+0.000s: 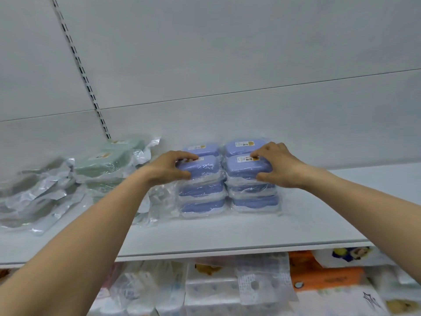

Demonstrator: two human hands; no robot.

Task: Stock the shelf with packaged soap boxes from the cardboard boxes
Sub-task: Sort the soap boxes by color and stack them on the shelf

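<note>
Soap boxes: two front stacks of lilac rounded plastic soap boxes in clear wrap (pixel 227 179), centre of frame, lying flat on the white metal shelf (pixel 250 233), long axes running left to right; more lilac boxes behind.
Labels: small white-and-yellow stickers on the lids; print too small to read.
Left hand (pixel 170 166): arm reaching up from lower left, fingers curled around the left stack's top box.
Right hand (pixel 276 165): arm from lower right, gripping the right stack's top box.
Left of frame: pale green wrapped boxes (pixel 109 163).

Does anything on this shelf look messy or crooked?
Yes. The green soap boxes on the left lie tilted in crumpled, loose plastic wrap, not squared up. The purple soap boxes stand in tidy stacks, with the left hand and right hand on the top ones.
</note>
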